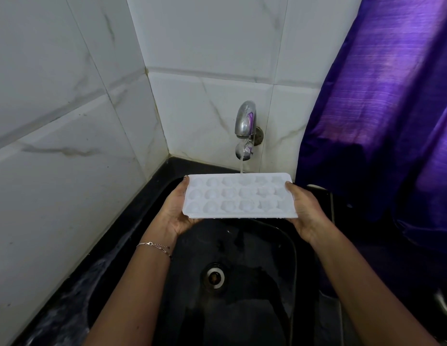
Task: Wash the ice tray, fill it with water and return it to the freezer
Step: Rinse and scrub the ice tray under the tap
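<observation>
A white plastic ice tray (239, 196) is held level above a black sink (242, 308), with its hollow cells facing up. The cells stand in three rows. The left hand (178, 211) grips the left short edge of the tray: the thumb lies along that edge and the other fingers (190, 222) are curled under it, so they are clenched on the tray. The right hand (306, 211) grips the right short edge in the same way, with the thumb on the upper rim and the fingers below, where they are mostly hidden. A thin chain bracelet (155, 246) sits on the left wrist.

A metal tap (246, 121) comes out of the white marble-pattern wall tiles (67, 108) behind the sink. A thin stream of water (241, 167) falls from it and meets the far row of the tray, a little right of the middle. The cells look wet, but how full they are I cannot tell.

Under the tray the round drain (214, 276) of the sink is visible. The black worktop (75, 295) runs along the left wall and shines with water. A purple curtain (382, 108) hangs at the right side, near the right hand.
</observation>
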Demonstrator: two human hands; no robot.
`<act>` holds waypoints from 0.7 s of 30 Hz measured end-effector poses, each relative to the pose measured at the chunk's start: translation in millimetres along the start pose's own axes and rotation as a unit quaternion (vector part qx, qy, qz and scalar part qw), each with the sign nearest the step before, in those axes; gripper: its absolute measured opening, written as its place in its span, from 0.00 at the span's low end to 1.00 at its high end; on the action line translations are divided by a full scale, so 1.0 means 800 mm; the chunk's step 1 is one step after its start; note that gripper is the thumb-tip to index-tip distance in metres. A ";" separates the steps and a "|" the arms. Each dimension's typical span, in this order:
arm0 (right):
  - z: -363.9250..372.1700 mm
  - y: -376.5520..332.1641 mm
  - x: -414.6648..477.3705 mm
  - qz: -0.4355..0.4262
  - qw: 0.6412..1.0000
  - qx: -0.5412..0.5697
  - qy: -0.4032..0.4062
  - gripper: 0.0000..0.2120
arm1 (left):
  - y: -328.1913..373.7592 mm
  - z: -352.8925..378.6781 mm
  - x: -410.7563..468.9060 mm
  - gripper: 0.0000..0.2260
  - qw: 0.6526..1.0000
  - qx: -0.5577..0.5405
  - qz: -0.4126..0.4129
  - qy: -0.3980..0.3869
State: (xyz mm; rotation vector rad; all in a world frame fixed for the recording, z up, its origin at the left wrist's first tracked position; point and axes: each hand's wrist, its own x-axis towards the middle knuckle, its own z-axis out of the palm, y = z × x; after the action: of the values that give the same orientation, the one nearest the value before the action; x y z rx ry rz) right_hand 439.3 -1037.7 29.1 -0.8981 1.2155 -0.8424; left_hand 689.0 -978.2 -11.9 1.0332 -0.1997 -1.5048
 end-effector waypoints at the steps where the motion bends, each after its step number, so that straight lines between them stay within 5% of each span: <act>1: -0.001 0.000 0.000 0.000 1.000 0.001 0.002 0.11 | 0.000 0.000 0.001 0.24 1.000 -0.001 -0.002 0.000; 21: -0.029 -0.004 -0.004 0.001 1.000 0.008 0.029 0.11 | -0.015 0.028 0.013 0.23 1.000 0.020 -0.015 -0.003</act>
State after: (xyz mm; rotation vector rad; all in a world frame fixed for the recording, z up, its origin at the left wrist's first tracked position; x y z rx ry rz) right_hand 415.4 -1039.0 30.8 -0.8650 1.2580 -0.8796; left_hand 666.2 -993.7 -11.7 1.0684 -0.2205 -1.5375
